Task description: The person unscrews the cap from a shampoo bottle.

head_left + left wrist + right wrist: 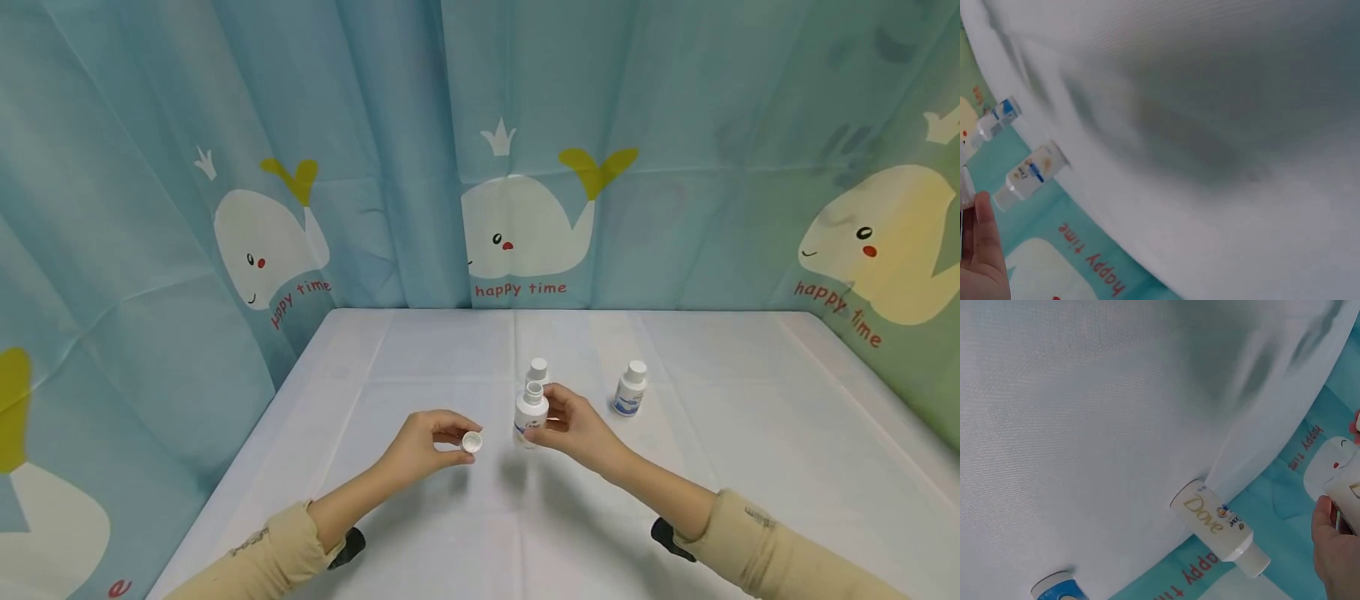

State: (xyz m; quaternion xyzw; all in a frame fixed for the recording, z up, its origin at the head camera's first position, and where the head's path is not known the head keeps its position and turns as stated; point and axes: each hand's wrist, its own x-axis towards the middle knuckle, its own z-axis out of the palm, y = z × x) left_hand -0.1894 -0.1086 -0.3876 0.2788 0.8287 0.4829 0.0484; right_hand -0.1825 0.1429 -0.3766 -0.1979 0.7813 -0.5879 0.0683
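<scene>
My left hand (422,446) pinches a small white screw cap (472,442) between thumb and fingers, its hollow side facing the head camera. To its right, my right hand (576,427) grips a white bottle (529,410) by its body. That bottle is upright and uncapped, with its threaded neck showing. Cap and bottle are apart, both above the tabletop. Just behind the held bottle stands a capped white bottle (537,367), partly hidden by it; in the right wrist view this Dove bottle (1209,517) shows gold lettering.
Another capped white bottle (631,390), with a blue label, stands farther right on the table. A white cloth (420,358) covers the table. Blue curtains (405,167) printed with whales hang along the back and sides.
</scene>
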